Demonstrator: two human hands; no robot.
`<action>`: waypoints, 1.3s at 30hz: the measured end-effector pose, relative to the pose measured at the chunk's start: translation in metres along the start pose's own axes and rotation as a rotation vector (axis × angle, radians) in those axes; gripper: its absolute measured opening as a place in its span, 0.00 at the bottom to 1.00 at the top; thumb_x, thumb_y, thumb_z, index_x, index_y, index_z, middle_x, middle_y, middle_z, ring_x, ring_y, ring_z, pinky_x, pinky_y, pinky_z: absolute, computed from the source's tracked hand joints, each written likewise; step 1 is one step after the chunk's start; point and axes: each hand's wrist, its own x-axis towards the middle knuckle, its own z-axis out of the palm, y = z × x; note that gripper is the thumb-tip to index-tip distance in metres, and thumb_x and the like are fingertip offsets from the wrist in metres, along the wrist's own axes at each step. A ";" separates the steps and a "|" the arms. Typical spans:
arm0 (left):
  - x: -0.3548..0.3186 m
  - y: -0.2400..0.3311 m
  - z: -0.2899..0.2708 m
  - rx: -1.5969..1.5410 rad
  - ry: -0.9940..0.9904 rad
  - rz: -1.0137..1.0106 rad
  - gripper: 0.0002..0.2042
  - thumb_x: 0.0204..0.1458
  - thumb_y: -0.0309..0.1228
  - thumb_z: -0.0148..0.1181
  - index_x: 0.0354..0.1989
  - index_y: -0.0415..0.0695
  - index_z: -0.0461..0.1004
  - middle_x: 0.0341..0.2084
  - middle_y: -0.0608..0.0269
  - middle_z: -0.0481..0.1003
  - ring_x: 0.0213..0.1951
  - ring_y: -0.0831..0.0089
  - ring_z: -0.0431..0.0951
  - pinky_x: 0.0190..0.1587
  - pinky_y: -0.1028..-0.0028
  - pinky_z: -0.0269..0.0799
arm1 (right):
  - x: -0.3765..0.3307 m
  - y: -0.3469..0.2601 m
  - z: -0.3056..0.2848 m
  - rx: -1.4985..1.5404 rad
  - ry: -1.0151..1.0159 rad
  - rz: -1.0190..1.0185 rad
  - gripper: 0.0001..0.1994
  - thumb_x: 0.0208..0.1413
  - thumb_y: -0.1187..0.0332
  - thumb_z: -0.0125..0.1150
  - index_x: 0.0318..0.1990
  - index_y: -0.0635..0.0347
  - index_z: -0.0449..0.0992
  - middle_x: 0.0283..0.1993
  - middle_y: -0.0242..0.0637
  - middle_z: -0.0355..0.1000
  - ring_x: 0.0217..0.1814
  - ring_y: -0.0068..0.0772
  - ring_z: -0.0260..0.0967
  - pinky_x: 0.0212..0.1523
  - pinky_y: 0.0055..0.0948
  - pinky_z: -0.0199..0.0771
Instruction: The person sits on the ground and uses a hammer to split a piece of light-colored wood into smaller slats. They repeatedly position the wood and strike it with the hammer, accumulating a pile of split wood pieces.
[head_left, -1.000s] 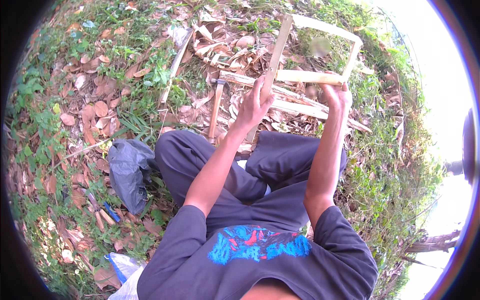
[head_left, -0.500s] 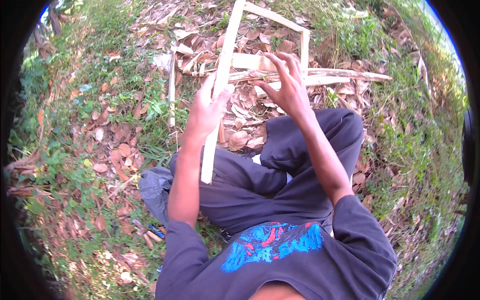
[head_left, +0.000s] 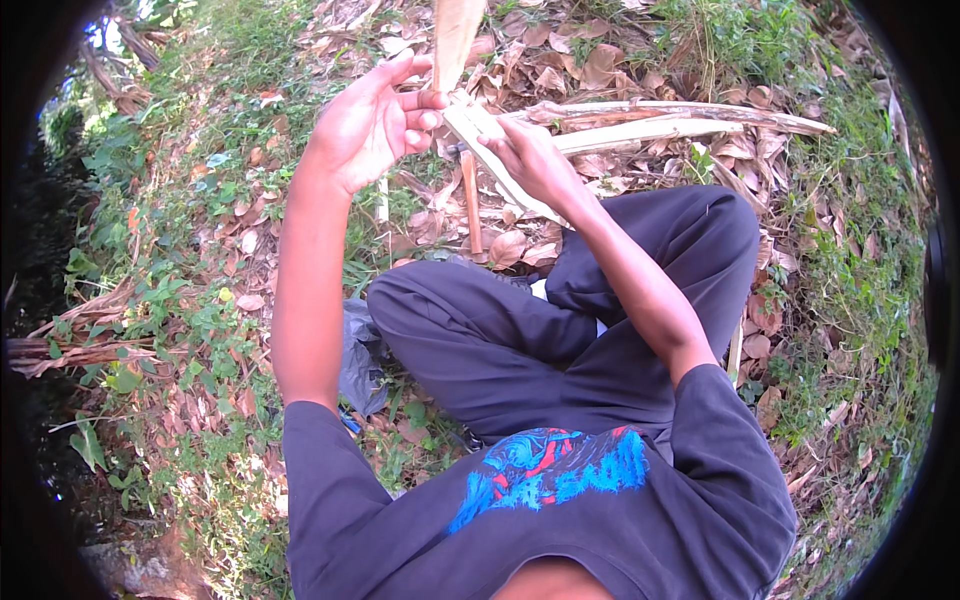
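A frame of pale wooden slats is up in front of me, its far end cut off by the top edge. My left hand (head_left: 372,125), palm turned up, has its fingers round the corner where the broad upright slat (head_left: 456,45) meets another. My right hand (head_left: 535,160) is closed on the lower slat (head_left: 510,183), which slopes down toward my knees. Under the frame, a hammer (head_left: 472,205) with a wooden handle lies on the leaves; its dark head is partly hidden.
Split wood lengths (head_left: 650,130) lie on dry leaves beyond my right knee. My crossed legs (head_left: 480,320) are close below the frame. A dark plastic bag (head_left: 361,360) sits beside my left leg. Grass and low plants (head_left: 180,330) spread on both sides.
The wooden frame has been turned and now appears nearly edge-on. My right hand has gone from spread fingers to gripping a slat. My left hand has shifted up and left to the corner.
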 end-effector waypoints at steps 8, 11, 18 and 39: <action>0.002 -0.008 0.018 0.159 -0.006 0.038 0.18 0.67 0.41 0.49 0.55 0.41 0.68 0.38 0.56 0.78 0.35 0.69 0.80 0.34 0.73 0.78 | 0.002 0.013 -0.009 0.049 0.038 0.082 0.17 0.65 0.62 0.58 0.52 0.66 0.72 0.38 0.50 0.76 0.36 0.43 0.73 0.40 0.38 0.72; 0.007 -0.029 0.026 0.197 0.034 0.147 0.13 0.64 0.31 0.54 0.52 0.39 0.70 0.39 0.60 0.78 0.36 0.73 0.81 0.38 0.74 0.81 | 0.004 0.025 -0.010 0.076 0.062 0.162 0.18 0.63 0.60 0.61 0.51 0.66 0.72 0.37 0.44 0.75 0.37 0.35 0.71 0.39 0.36 0.71; 0.029 -0.102 0.006 0.366 0.324 0.276 0.10 0.61 0.25 0.53 0.50 0.41 0.73 0.35 0.66 0.77 0.30 0.84 0.76 0.30 0.85 0.71 | 0.006 0.055 -0.008 -0.010 0.144 0.233 0.26 0.59 0.57 0.65 0.59 0.65 0.71 0.47 0.50 0.74 0.51 0.46 0.72 0.55 0.40 0.70; 0.126 -0.158 0.067 0.013 0.122 0.145 0.20 0.68 0.38 0.45 0.64 0.45 0.66 0.48 0.54 0.76 0.40 0.70 0.82 0.33 0.77 0.76 | 0.010 0.027 -0.171 -0.479 -0.576 0.654 0.36 0.61 0.37 0.50 0.60 0.64 0.67 0.47 0.51 0.76 0.47 0.45 0.75 0.51 0.43 0.70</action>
